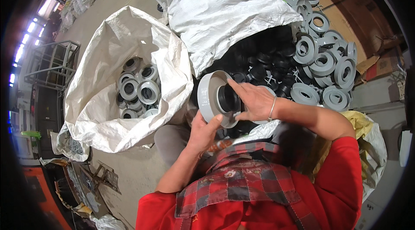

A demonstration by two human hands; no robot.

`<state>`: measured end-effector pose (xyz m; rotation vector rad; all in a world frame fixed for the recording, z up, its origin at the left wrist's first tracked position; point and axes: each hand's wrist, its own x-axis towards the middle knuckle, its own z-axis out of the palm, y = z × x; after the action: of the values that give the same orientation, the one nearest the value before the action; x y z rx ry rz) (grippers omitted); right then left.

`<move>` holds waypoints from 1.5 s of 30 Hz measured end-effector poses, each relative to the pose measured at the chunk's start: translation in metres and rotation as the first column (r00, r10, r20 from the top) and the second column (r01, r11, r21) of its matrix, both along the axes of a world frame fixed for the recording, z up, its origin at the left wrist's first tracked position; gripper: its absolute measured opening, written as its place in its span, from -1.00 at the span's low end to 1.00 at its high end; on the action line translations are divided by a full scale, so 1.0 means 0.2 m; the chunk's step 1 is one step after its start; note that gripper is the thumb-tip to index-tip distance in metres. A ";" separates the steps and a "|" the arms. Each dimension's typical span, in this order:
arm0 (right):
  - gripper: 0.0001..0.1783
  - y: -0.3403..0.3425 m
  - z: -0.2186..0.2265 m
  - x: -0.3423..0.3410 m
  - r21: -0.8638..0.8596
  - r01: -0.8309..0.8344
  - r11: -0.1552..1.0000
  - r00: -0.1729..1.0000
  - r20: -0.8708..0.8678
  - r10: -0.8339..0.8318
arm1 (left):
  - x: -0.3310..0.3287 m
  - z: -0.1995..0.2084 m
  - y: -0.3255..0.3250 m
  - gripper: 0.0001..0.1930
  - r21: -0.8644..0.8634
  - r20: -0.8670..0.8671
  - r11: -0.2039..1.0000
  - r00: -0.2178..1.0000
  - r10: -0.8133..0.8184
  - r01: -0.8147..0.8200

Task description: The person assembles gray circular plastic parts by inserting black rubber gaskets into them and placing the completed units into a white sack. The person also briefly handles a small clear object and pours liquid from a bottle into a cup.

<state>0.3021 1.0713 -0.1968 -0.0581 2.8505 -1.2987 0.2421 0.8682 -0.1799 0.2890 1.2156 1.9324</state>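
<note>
My left hand (202,131) grips the lower rim of a round grey plastic fitting (208,94), its thumb on the near edge. The fitting is tilted, with its open side turned to the right. A black ring-shaped insert (226,98) sits in its middle, and my right hand (256,101) is closed over that insert from the right. The palm side of the right hand is hidden. Just beyond my hands, many loose black rings (259,72) lie in a dark heap.
At the left stands an open white woven sack (101,113) with several grey fittings (148,92) inside. A large white sack (225,9) lies over the black heap. Grey fittings (322,63) are piled at the right, near cardboard (346,1). A metal frame (54,63) stands far left.
</note>
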 end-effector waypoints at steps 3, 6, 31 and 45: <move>-0.21 0.00 0.06 -0.04 -0.602 0.295 0.742 0.835 0.540 0.107 | 0.02 0.00 -0.05 -0.57 -0.193 -0.301 0.978 0.954 0.017 -0.079; -0.14 0.07 0.03 -0.06 -0.583 0.280 0.763 0.818 0.561 0.128 | -0.13 0.09 -0.16 -0.59 -0.413 -0.560 0.860 0.828 0.021 -0.301; -0.20 0.05 -0.68 -0.55 0.741 -0.063 0.669 0.995 -0.008 0.103 | -0.22 -0.08 -0.03 -0.70 -0.453 -0.064 0.851 0.962 0.266 -0.266; -0.11 0.16 -0.02 -0.11 -0.259 0.305 0.917 0.949 -0.003 -0.316 | -0.18 -0.10 0.07 -0.65 -0.186 0.005 0.928 0.944 0.330 -0.324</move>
<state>0.2798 1.1038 -0.2009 0.3871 2.7911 -1.7369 0.2069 0.8815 -0.1990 -0.0509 1.4807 2.0741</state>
